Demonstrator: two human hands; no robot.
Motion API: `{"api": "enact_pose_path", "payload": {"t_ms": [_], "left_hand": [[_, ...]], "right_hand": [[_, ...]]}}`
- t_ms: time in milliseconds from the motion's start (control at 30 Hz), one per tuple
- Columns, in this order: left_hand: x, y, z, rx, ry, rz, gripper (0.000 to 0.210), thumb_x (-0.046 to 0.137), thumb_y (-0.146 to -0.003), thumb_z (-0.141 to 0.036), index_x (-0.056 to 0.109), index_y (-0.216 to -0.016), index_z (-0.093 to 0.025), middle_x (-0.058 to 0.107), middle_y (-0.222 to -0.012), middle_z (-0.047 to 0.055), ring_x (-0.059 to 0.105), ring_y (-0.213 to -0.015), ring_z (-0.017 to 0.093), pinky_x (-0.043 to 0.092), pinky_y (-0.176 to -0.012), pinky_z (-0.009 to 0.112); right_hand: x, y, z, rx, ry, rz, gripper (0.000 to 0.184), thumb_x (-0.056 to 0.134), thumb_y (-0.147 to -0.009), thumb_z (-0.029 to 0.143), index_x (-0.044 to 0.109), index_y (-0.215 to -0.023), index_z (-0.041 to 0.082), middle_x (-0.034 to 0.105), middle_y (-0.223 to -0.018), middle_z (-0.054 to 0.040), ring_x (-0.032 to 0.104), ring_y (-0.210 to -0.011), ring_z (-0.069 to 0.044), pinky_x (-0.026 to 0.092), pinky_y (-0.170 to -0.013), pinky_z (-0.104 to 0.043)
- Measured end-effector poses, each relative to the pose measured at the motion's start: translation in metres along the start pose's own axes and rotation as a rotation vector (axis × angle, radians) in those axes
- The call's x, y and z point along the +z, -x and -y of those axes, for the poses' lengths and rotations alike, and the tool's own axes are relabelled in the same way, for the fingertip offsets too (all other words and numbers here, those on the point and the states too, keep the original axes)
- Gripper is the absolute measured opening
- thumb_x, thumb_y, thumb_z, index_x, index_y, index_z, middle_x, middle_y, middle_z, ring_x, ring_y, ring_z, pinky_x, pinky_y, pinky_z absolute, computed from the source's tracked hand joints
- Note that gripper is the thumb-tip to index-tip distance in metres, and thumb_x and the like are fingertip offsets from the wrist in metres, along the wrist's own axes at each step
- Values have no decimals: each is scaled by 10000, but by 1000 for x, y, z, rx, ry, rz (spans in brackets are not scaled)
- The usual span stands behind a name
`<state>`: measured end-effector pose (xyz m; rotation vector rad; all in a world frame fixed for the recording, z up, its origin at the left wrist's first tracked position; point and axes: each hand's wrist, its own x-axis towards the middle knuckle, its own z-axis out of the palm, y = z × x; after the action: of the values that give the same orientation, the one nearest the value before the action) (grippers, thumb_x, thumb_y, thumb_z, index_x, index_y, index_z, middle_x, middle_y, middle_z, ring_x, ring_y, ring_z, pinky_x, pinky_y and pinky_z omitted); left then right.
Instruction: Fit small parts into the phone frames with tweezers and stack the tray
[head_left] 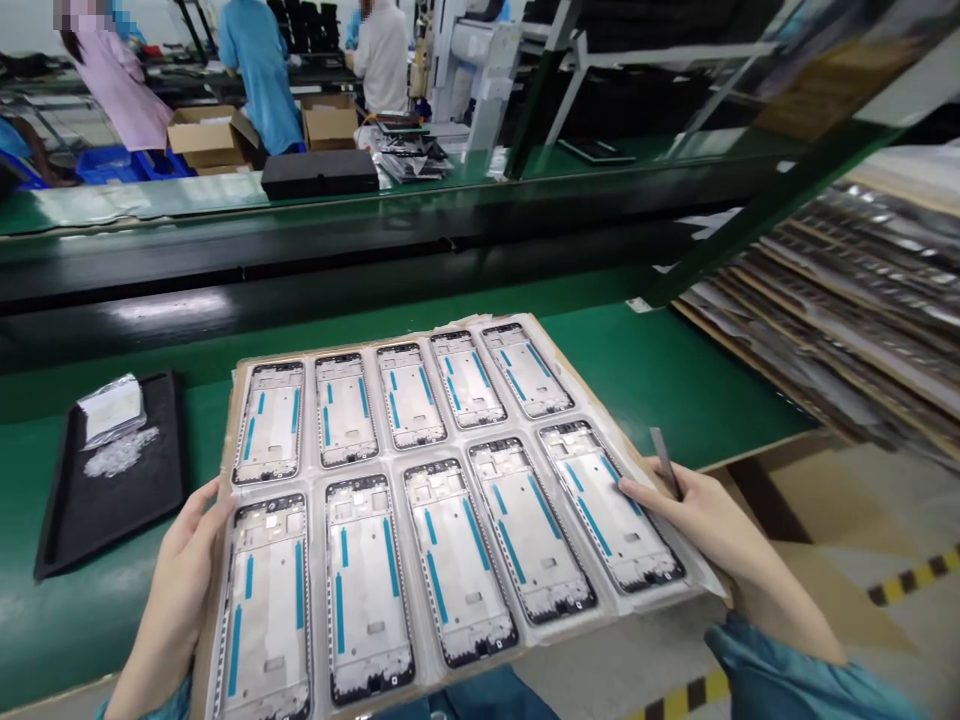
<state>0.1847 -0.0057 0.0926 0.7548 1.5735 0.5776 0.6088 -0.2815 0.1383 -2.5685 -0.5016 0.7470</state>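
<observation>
Between my two hands is a flat tray (384,463) with a cardboard layer under clear plastic. Two rows of phone frames (371,590) lie in its pockets, silver with black edges and blue strips. My left hand (187,560) is closed on the tray's left edge, thumb on top. On the right edge, my right hand (694,510) grips with its thumb over a phone frame at the corner. A thin grey metal blade-like tool (663,460) sticks up from between the right hand's fingers. The fingers beneath the tray are hidden.
On the green bench (637,370), left of the tray, lies a black tray (112,510) with a silvery packet (111,408) and small clear pieces. Stacked trays (847,300) rise at right beside a green post (720,240). People stand beyond the conveyor.
</observation>
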Motion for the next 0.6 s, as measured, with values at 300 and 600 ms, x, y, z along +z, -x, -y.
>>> {"api": "enact_pose_path", "payload": {"t_ms": [300,600], "left_hand": [[1,2,-14,-126,-63,196,661,885,-509,-194,656,-1128,-221,776,-1015,65,747,-750,267,621,-585,314],[-28,4,5,881,-760,-15,485,682,-797,-460,565,-1192,-203,557,-1385,178,476,-1359,419,371,-1162,584]], "right_hand": [[1,3,-1,43,-86,54,609,725,-588,669,713,-911,153,756,-901,-98,713,-852,-322,563,-718,-366],[-3,5,-2,87,-20,31,611,728,-498,682,712,-878,205,767,-923,-111,700,-927,-420,557,-844,-501]]}}
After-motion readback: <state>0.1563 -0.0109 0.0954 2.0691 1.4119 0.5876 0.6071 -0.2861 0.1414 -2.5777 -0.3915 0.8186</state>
